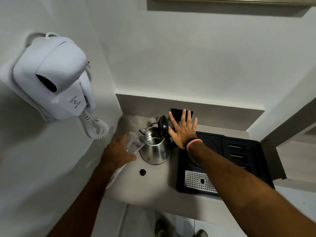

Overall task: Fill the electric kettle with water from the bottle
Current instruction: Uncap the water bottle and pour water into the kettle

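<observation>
Mid-pour: my left hand (118, 152) was wrapped around the clear plastic bottle (134, 143), tipped with its mouth over the rim of the steel kettle (154, 148), which stood on the pale worktop (150, 183) near the corner, just left of the black tray (242, 149). The kettle's black lid (163, 125) stood flipped up at the back, so the opening was free. My right hand (182, 132) was open, fingers spread flat, just beside the lid and gripping nothing (whether it touched the lid I couldn't tell). A small dark round cap (142, 172) lay on the worktop in front of the kettle, probably the bottle's. To do this step well, I judged the bottle mouth had to stay centred over the opening, not resting on the spout edge, and the tilt had to rise slowly so the thin bottle wouldn't glug and splash. My grip had to be firm but not squeezing, since soft plastic buckles and spurts. The right hand was best kept ready to steady the lid if it dropped forward. Water level inside was hard to read, so I would watch for the fill mark.
</observation>
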`<state>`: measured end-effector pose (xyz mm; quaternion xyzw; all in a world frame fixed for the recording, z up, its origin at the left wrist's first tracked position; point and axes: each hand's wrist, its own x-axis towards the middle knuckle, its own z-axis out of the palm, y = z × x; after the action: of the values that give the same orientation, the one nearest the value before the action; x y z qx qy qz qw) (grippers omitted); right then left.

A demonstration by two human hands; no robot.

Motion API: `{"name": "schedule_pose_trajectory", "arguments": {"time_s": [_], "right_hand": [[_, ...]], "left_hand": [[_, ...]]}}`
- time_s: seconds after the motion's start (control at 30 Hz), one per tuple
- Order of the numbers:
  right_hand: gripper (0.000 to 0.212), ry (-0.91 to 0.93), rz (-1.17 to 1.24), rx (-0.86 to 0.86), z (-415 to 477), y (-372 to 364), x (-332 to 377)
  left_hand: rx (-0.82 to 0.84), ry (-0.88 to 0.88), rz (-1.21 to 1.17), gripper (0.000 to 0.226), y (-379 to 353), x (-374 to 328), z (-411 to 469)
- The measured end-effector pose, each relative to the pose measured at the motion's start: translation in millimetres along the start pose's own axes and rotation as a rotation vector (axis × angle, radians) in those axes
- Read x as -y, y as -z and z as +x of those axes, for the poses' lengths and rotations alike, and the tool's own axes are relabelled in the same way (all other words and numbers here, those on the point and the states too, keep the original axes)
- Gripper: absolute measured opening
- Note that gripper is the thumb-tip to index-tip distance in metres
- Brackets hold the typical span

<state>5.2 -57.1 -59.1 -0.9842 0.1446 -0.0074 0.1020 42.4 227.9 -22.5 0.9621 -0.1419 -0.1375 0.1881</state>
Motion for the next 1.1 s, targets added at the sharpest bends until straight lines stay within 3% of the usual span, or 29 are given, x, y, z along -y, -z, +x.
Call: {"name": "schedule_pose_trajectory", "arguments": {"time_s": [0.2, 0.37, 0.53, 1.1], "right_hand": [[0.066, -0.008, 0.0, 0.047, -1, 2, 0], [0.065, -0.009, -0.018, 0.076, -3, 6, 2], [0.066, -0.01, -0.034, 0.095, -4, 9, 3], [0.066, -0.018, -0.039, 0.111, -3, 7, 3]], "left_hand": [[0.149, 0.032, 0.223, 0.095, 9, -5, 1], [0.141, 0.031, 0.308, 0.102, 17, -10, 0], [0.122, 0.003, 0.371, 0.095, 21, -15, 1], [0.118, -0.011, 0.379, 0.104, 21, -19, 0]]}}
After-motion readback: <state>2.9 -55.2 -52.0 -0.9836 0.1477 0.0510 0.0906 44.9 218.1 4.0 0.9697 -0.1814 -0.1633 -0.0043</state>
